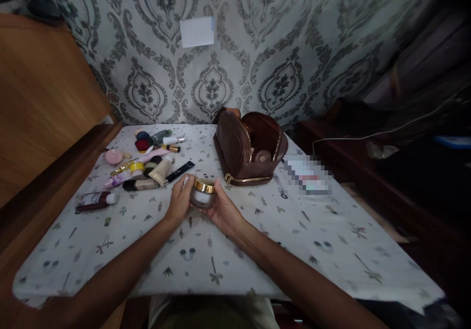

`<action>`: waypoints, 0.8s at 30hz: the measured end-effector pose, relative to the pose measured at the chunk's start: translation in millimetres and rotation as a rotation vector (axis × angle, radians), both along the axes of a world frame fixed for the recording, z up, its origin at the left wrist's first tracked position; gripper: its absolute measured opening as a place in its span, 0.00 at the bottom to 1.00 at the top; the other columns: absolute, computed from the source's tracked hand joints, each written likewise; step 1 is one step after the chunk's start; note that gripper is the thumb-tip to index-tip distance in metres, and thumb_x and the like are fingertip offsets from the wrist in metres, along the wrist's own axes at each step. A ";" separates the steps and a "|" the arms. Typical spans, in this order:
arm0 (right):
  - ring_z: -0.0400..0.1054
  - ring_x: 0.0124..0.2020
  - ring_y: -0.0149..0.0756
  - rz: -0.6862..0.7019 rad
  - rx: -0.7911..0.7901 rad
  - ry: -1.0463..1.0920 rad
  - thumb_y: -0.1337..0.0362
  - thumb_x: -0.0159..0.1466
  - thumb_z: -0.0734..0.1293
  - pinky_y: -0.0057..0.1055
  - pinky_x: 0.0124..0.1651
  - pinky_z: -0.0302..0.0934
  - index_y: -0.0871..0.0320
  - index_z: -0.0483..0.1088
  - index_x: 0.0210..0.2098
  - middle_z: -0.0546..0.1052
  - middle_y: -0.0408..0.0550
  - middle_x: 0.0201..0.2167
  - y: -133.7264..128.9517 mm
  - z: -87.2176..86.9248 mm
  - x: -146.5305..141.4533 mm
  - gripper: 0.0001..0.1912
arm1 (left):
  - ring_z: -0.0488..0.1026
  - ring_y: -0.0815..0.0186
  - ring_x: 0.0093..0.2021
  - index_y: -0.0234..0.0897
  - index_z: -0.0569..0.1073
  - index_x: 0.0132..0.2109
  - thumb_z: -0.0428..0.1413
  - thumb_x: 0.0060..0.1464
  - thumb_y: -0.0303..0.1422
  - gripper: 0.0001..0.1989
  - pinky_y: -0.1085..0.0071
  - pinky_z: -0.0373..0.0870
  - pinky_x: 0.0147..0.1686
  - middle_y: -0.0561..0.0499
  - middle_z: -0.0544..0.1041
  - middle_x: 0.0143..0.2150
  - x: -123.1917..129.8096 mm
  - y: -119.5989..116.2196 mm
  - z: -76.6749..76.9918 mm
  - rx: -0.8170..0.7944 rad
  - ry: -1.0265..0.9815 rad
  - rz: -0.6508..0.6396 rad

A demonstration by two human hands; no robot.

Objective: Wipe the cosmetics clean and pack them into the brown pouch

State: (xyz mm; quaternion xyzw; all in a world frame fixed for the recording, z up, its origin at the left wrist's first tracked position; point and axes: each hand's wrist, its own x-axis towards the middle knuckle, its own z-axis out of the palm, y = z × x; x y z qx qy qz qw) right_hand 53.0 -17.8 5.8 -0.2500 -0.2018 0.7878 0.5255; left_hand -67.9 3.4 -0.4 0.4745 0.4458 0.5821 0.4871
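Between my two hands is a cosmetic jar (pixel 203 199) with a gold-rimmed lid and a pale body. My left hand (pixel 180 199) grips its left side, thumb near the lid. From the right, my right hand (pixel 225 208) closes round the other side and lower edge. Beyond the jar, a brown toiletry bag (pixel 233 147) stands unzipped, its inside dark. Left of my hands lie several cosmetics: a beige tube (pixel 161 173), a black tube (pixel 180 171), a yellow-lidded pot (pixel 137 168) and a dark red bottle (pixel 91 201) with a white cap.
A patterned white cloth covers the table (pixel 257 265). To the right of the bag lies a blurred-out flat object (pixel 308 174). A wooden panel (pixel 51 68) rises at the left, and a pale cable (pixel 353 138) runs along the right side. Patterned wallpaper backs the table.
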 end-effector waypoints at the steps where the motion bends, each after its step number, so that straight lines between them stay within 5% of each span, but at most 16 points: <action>1: 0.76 0.40 0.37 -0.007 -0.005 0.001 0.51 0.69 0.61 0.35 0.41 0.73 0.57 0.73 0.47 0.81 0.48 0.41 0.5 -1.1 -0.2 0.18 | 0.67 0.70 0.29 0.36 0.72 0.33 0.57 0.56 0.47 0.17 0.76 0.64 0.29 0.56 0.69 0.28 -0.7 1.1 -0.3 -0.005 0.002 0.008; 6: 0.76 0.38 0.35 -0.015 -0.008 -0.005 0.51 0.70 0.60 0.32 0.38 0.72 0.57 0.73 0.46 0.81 0.49 0.42 3.2 -3.8 0.3 0.18 | 0.75 0.63 0.39 0.36 0.77 0.39 0.55 0.57 0.50 0.20 0.69 0.69 0.42 0.50 0.79 0.37 -2.8 4.3 1.0 -0.006 0.020 -0.051; 12: 0.74 0.28 0.30 -0.057 -0.037 -0.041 0.49 0.71 0.54 0.27 0.27 0.69 0.51 0.67 0.55 0.80 0.44 0.41 2.2 1.7 2.2 0.21 | 0.71 0.57 0.56 0.38 0.75 0.53 0.53 0.59 0.50 0.24 0.62 0.60 0.60 0.45 0.77 0.54 -4.5 1.0 3.6 0.004 0.021 -0.239; 17: 0.71 0.21 0.30 -0.041 -0.035 -0.053 0.45 0.69 0.57 0.25 0.21 0.65 0.52 0.67 0.53 0.80 0.42 0.32 2.3 -1.4 1.4 0.23 | 0.73 0.57 0.53 0.38 0.75 0.51 0.55 0.57 0.49 0.23 0.64 0.66 0.54 0.45 0.77 0.53 -2.0 -4.9 8.1 -0.023 -0.016 -0.264; 21: 0.72 0.25 0.32 0.021 -0.012 -0.028 0.41 0.64 0.61 0.26 0.24 0.66 0.57 0.71 0.45 0.79 0.44 0.31 1.0 -0.7 1.0 0.26 | 0.75 0.59 0.46 0.37 0.75 0.50 0.57 0.55 0.49 0.23 0.68 0.70 0.46 0.46 0.79 0.46 2.9 -6.6 10.2 -0.052 -0.088 -0.205; 24: 0.74 0.31 0.32 -0.009 0.049 -0.036 0.50 0.58 0.72 0.26 0.28 0.68 0.54 0.71 0.44 0.79 0.42 0.36 -2.5 2.4 0.7 0.20 | 0.75 0.62 0.43 0.37 0.75 0.47 0.58 0.54 0.49 0.22 0.70 0.69 0.43 0.48 0.79 0.43 3.8 -4.5 8.0 -0.032 -0.075 -0.140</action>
